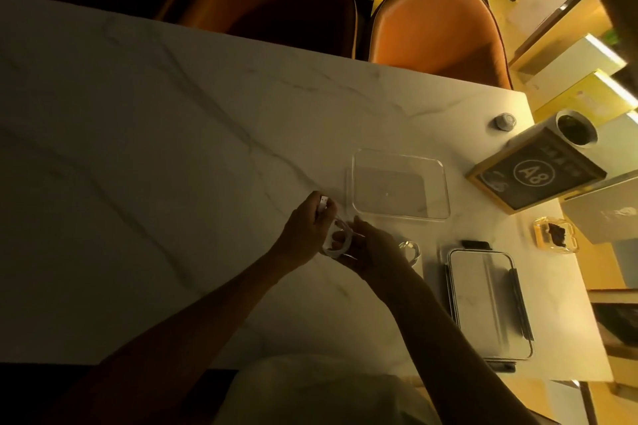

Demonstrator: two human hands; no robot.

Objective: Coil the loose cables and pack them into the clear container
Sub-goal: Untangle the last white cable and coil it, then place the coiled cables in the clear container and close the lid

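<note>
I see my left hand (pixel 309 226) curled around a white cable (pixel 336 245), fingers closed on it, with the plug end poking up past the fingertips. My right hand (pixel 376 248) meets it from the other side, fingers partly bent and touching the same coil of cable. The loops sit between the two hands, just above the bench (pixel 172 148). The light is dim and I cannot tell how many turns the coil has, nor exactly which right fingers pinch it.

The clear container (pixel 400 183) stands open just beyond the hands, a little to the right, and looks empty apart from reflections on its floor. A second cable (pixel 411 250) lies on the bench at the near side of the container, just right of my right hand; the hand covers part of it, so I see only a pale loop.

The lid (pixel 488 304) rests flat on the bench nearer to me than the container and to its right, with dark clips along its edges. Right of the container, a dark sign (pixel 537 176) marked A8 leans at the bench edge, with a small glass dish (pixel 556 235) holding something dark on its near side. Beyond the sign are a white cup (pixel 576 128) and a small grey knob (pixel 504 121). Two orange chairs (pixel 438 28) stand behind the bench's far edge, the left one mostly in shadow. My forearms run off the lower frame.
</note>
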